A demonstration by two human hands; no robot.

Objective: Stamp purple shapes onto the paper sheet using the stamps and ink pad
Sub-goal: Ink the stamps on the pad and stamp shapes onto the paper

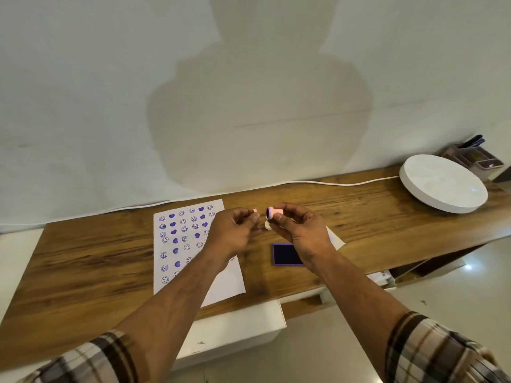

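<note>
A white paper sheet (177, 244) lies on the wooden table, covered with several purple hearts and smiley faces. A purple ink pad (286, 254) sits open to its right. Above the table, my right hand (300, 230) pinches a small pink round stamp (272, 212), its inked face turned left. A second pale stamp (267, 225) shows just below it, between my hands. My left hand (235, 233) is curled close by, with a small pink piece (255, 210) at its fingertips. My left forearm hides part of the sheet.
A white round disc (442, 186) with a white cable (331, 183) rests at the back right. A desk organiser (475, 157) with pens stands behind it. A white sheet corner (336, 239) pokes out beside my right hand. White drawers (235, 327) sit below the table's front edge.
</note>
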